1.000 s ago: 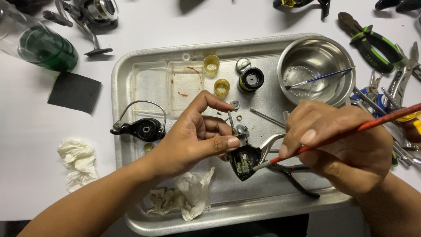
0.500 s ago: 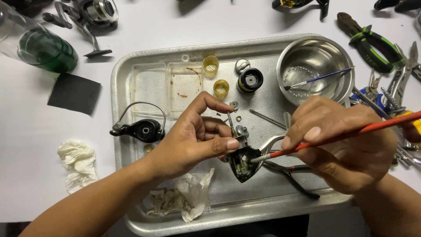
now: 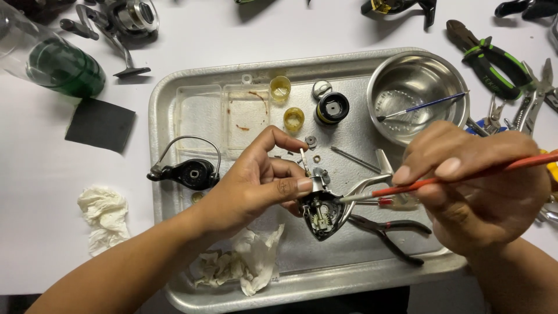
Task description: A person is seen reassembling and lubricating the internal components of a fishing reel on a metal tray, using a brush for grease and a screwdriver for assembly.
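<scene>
Left hand [image 3: 256,186] pinched the small open black-and-silver metal reel body [image 3: 321,212] over the metal tray's [image 3: 174,110] centre; right hand [image 3: 476,186], at three o'clock, clamped a red-handled brush [image 3: 453,177]. Light, rigid, probably greasy; best gripped by its outer rim.

a white table [image 3: 40,174] carries everything. a metal tray [image 3: 160,104] lies across its middle. to the left of the tray rest a black square pad [image 3: 100,124], a crumpled white tissue [image 3: 106,216] and a clear bottle with a green base [image 3: 49,61] on its side. a fishing reel [image 3: 119,20] sits at the top left corner. to the right of the tray lie green-handled pliers [image 3: 488,58] and a heap of other hand tools [image 3: 532,104]. more dark tools [image 3: 401,9] lie along the top edge
</scene>
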